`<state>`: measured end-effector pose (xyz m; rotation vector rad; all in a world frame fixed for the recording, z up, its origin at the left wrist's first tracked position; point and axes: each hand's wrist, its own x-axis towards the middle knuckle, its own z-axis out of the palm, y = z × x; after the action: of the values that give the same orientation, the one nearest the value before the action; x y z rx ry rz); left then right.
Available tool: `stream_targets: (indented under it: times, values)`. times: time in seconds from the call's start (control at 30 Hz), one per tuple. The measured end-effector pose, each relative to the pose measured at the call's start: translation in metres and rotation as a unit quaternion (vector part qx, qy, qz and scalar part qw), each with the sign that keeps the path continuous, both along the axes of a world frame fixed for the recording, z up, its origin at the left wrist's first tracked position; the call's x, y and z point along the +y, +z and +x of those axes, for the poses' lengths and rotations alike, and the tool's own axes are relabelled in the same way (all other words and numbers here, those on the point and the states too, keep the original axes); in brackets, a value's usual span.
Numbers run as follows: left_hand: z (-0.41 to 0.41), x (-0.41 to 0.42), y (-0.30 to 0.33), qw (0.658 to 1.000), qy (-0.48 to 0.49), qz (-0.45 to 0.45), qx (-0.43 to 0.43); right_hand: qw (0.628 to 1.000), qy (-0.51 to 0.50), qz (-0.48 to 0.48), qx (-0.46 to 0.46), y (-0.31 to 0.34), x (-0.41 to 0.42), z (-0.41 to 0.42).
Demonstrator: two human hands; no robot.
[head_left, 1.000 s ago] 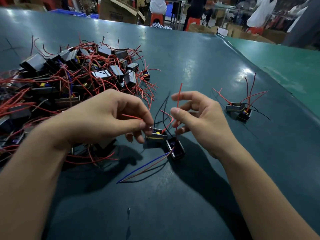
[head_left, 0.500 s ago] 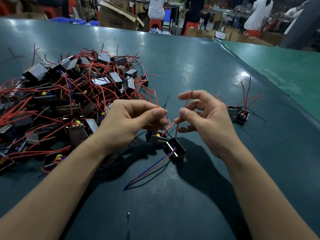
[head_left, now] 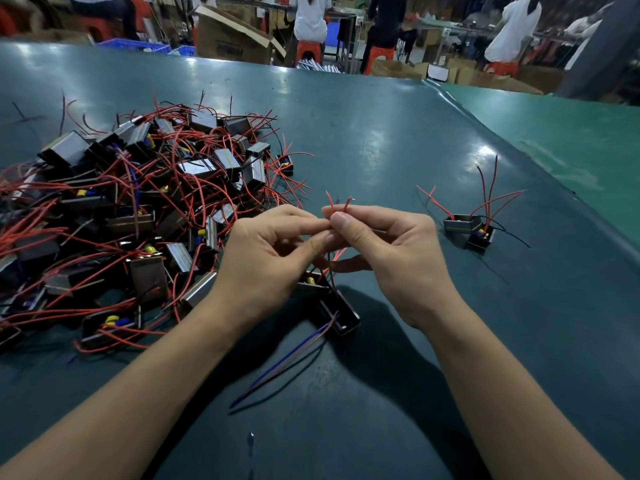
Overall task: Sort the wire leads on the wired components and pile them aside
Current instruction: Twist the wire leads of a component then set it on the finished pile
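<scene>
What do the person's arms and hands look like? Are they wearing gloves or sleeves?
No gloves and no sleeves show. Both forearms are bare from the bottom edge of the picture up to the wrists. The left hand and right hand wear no rings, watch or bracelet that can be seen. The fingernails look short and plain.

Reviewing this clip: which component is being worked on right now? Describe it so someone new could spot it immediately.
Start from the big tangled heap of wired components on the left of the dark green table. Just right of it, under the left hand and right hand, lies a small black open component. Only its red leads are pinched, and a blue wire trails toward the viewer.
</scene>
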<state>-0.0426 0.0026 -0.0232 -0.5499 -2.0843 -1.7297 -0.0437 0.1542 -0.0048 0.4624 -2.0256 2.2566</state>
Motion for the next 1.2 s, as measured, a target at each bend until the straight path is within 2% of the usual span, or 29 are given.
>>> stream_targets:
  times: [0.13, 0.27, 0.4, 0.5, 0.57, 0.67, 0.73, 0.9, 1.07, 1.1, 1.2]
  values:
    - [0.001, 0.000, -0.002, 1.000, 0.014, -0.008, -0.010, 0.998, -0.036, 0.039, 0.020, 0.003, 0.003, 0.000]
    - [0.001, -0.001, -0.004, 0.999, 0.048, -0.022, -0.013, 0.997, -0.065, 0.028, 0.021, 0.009, 0.015, -0.003]
    - [-0.001, -0.004, -0.004, 0.996, 0.046, -0.074, 0.033, 0.997, -0.007, 0.043, -0.058, 0.011, 0.017, -0.002]
    - [-0.003, -0.007, -0.004, 0.987, 0.050, -0.123, 0.088, 0.992, 0.022, 0.011, -0.125, 0.011, 0.019, -0.004]
    - [-0.003, -0.010, -0.004, 0.981, 0.053, -0.147, 0.116, 0.984, 0.033, -0.009, -0.174, 0.013, 0.024, -0.005]
    - [-0.004, -0.013, -0.004, 0.972, 0.046, -0.178, 0.146, 0.969, 0.059, 0.044, -0.236, 0.015, 0.029, -0.004]
    - [-0.005, -0.014, -0.003, 0.969, 0.043, -0.189, 0.153, 0.950, 0.093, 0.042, -0.294, 0.016, 0.029, -0.004]
    - [-0.003, -0.014, -0.001, 0.957, 0.033, -0.210, 0.197, 0.887, 0.180, -0.103, -0.413, 0.021, 0.030, -0.006]
    - [0.000, -0.011, 0.000, 0.956, 0.024, -0.213, 0.202, 0.890, 0.171, -0.124, -0.404, 0.023, 0.033, -0.007]
    - [-0.001, -0.010, 0.000, 0.957, 0.024, -0.209, 0.202, 0.875, 0.191, -0.153, -0.417, 0.023, 0.034, -0.008]
    - [-0.002, -0.015, -0.002, 0.958, 0.036, -0.206, 0.199, 0.781, 0.272, -0.324, -0.460, 0.024, 0.050, -0.011]
